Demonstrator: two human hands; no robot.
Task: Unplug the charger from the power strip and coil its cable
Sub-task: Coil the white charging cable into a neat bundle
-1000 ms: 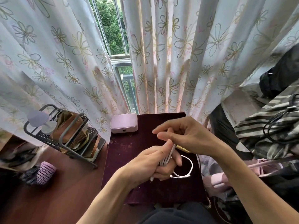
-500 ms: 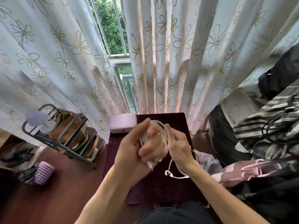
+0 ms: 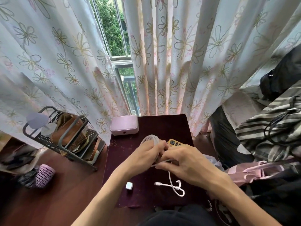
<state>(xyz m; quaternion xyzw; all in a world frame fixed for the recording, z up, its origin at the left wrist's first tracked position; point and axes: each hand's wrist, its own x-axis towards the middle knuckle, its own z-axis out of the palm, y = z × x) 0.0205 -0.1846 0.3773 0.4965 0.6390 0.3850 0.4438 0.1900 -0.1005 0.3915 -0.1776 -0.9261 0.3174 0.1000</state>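
Note:
My left hand (image 3: 143, 158) is shut on a coil of white cable (image 3: 150, 139) held above the small dark table (image 3: 162, 124). My right hand (image 3: 187, 162) pinches a strand of the same cable right beside the coil. The loose cable end (image 3: 175, 186) with its connector lies in a loop on the table near the front. A small white charger block (image 3: 129, 186) sits on the table by my left forearm. The yellow power strip (image 3: 175, 142) peeks out behind my fingers, mostly hidden.
A pink box (image 3: 124, 125) sits at the table's back left corner. A grey wire rack (image 3: 65, 137) with brown bags stands on the floor to the left, with a purple perforated cup (image 3: 44, 176) nearby. Flowered curtains (image 3: 179, 62) hang behind; striped bedding (image 3: 268, 136) is on the right.
Both hands have lowered toward the table and my right hand moved over the strand beside the coil. The charger block and the power strip are now uncovered.

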